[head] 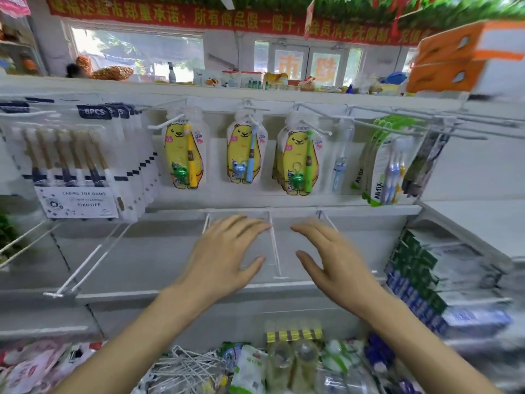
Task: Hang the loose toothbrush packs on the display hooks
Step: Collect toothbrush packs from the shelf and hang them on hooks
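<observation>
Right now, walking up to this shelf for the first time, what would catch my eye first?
Three yellow bear toothbrush packs hang in a row on the upper hooks, right at the centre. Below them, the left hand and right hand hover open and empty in front of bare white hooks. At far left hangs a thick stack of white eight-piece brush packs.

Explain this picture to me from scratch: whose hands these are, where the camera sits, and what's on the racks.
There is no machine here. A person wears one camera on the head, looking forward and down. The left hand and right hand are open, with nothing in their grip. Ahead is a shop display with wire hooks. Yellow bear toothbrush packs hang in the middle, white eight-piece packs on the left, green-edged packs on the right. Loose packs lie piled at the bottom.
</observation>
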